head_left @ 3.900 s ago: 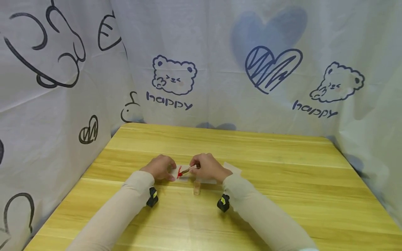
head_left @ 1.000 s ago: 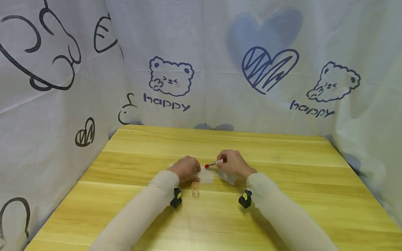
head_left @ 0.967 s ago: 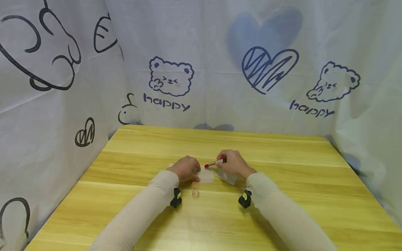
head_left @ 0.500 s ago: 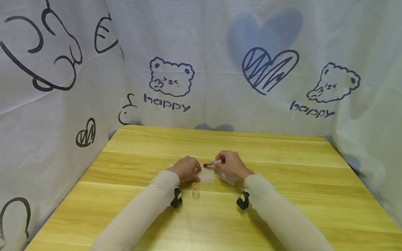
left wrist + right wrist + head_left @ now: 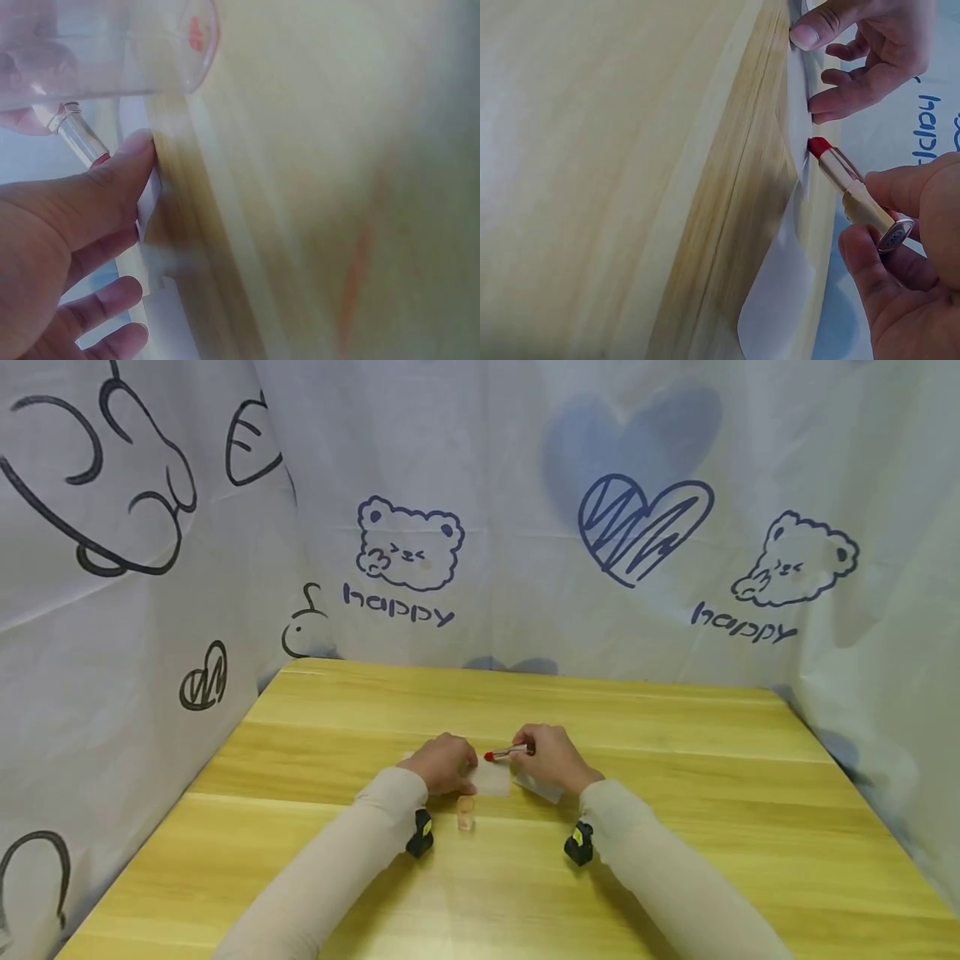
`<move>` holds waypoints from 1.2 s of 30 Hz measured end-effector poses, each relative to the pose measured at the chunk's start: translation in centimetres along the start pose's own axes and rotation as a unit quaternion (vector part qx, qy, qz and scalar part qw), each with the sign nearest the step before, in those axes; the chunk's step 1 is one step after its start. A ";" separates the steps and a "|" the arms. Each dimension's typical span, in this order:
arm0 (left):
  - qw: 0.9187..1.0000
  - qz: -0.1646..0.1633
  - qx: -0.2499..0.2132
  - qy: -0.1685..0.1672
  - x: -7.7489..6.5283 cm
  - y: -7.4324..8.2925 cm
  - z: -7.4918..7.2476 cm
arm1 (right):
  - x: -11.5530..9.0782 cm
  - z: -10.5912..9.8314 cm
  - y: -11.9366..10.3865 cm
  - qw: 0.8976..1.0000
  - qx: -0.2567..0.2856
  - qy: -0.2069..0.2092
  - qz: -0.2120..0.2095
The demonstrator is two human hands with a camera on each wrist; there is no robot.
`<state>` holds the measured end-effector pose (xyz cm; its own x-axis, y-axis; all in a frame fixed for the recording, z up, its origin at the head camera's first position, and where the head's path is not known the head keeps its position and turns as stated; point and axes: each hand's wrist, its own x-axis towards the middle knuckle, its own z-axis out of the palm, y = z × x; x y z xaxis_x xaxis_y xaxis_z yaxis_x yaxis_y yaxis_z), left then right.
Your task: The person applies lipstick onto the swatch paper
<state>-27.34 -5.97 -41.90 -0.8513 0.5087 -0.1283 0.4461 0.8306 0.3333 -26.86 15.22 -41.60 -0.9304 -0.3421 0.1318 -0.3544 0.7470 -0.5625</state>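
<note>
A red lipstick (image 5: 847, 176) is pinched between the thumb and fingers of my right hand (image 5: 553, 758). Its red tip is at the upper part of a white slip of paper (image 5: 492, 782); contact is too fine to be sure of. My left hand (image 5: 444, 763) rests on the left part of that slip, thumb at the near edge and fingers loosely bent. Below my right hand lies another white slip (image 5: 542, 788), curling up in the right wrist view. In front of the left fingertips lies a clear lipstick cap (image 5: 466, 814), large and close in the left wrist view.
The wooden table (image 5: 660, 860) stretches around both hands. A corner of a further white slip (image 5: 408, 755) shows behind the left hand. White cloth walls (image 5: 517, 585) with drawn bears and hearts stand at the back and sides.
Earlier the lipstick tip was at a red stroke on a slip farther left. Both hands have since moved right, to another slip. Over the last second, the right hand shifted only slightly left.
</note>
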 end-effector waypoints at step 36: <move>1.000 -0.012 -0.005 -0.002 0.1 0.3 -0.4 | -0.3 -1.7 -0.5 0.993 -0.009 -0.099 -0.059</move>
<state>-27.35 -5.73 -41.47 -0.8601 0.4904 -0.1404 0.4235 0.8399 0.3393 -26.53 15.95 -39.93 -0.8463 -0.5319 0.0306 -0.4626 0.7052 -0.5374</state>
